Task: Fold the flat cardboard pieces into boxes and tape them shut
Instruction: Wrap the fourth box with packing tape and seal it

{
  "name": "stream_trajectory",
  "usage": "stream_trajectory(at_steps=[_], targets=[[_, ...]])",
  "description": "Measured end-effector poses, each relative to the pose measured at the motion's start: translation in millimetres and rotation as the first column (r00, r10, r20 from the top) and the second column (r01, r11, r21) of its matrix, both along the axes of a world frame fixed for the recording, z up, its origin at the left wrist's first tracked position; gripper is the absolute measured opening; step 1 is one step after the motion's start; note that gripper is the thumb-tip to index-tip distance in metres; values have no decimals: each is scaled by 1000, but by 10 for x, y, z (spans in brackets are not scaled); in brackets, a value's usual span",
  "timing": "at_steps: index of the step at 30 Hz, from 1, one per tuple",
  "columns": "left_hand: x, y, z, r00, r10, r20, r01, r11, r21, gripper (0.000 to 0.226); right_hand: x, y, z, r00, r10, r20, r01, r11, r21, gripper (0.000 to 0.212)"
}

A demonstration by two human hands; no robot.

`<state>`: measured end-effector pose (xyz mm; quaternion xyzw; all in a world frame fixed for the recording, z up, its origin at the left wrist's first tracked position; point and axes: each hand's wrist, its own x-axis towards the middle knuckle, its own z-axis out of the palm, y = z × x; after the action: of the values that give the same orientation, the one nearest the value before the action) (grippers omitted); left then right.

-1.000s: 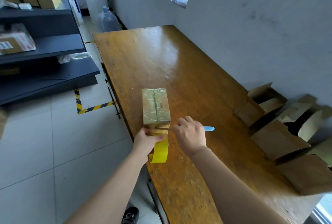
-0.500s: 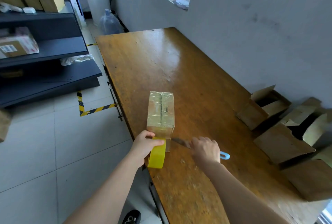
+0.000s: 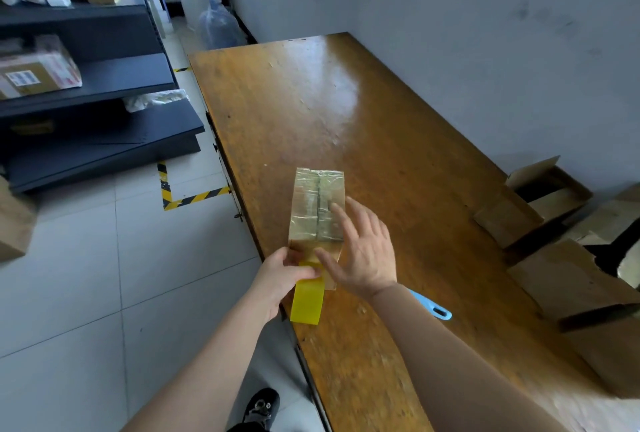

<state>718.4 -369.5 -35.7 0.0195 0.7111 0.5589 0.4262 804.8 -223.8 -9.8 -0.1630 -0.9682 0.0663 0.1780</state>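
- Since the frame half a second before, the right hand [image 3: 363, 251] had let go of the blue-handled cutter [image 3: 433, 308], which lay on the table behind the forearm. The hand had come up onto the small brown cardboard box [image 3: 318, 209]. The left hand [image 3: 284, 275] had kept its place at the box's near end.
- The box lay close to the left edge of the worn wooden table [image 3: 311, 102], just ahead of the person. Its top face was glossy with clear tape over the centre seam.
- The right hand's fingers were straight and spread apart over the right side of the top face, with the thumb low by the near end. Through the blur it could not be told whether they pressed or only touched.
- The left hand's fingers were curled round the yellow roll of tape [image 3: 306, 300], which hung at the box's near end face, over the table's edge.
- The step looked like smoothing down the cut strip. Done well, the flat palm would rub from the middle toward the ends and down over the near edge. The roll should be drawn clear only once that tail had stuck.
- The box's long axis ran away from the person, roughly along the table's left edge, and the seam followed it. One short end faced the person and the other faced the far wall.
- Open cardboard boxes [image 3: 512, 216] stood against the wall on the right, well apart from the taped one. Dark metal shelving [image 3: 104, 85] stood across the floor to the left.
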Motion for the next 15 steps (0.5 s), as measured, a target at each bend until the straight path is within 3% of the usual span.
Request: stream_trajectory(at_steps=[5, 15], targets=[[-2, -15, 49, 1000, -15, 20, 14, 1000, 14, 36, -244, -23, -70, 973, 73, 221, -76, 997, 2, 79], [-31, -60, 76, 997, -58, 57, 59, 998, -8, 39, -300, -10, -168, 974, 64, 215, -51, 997, -64, 76]])
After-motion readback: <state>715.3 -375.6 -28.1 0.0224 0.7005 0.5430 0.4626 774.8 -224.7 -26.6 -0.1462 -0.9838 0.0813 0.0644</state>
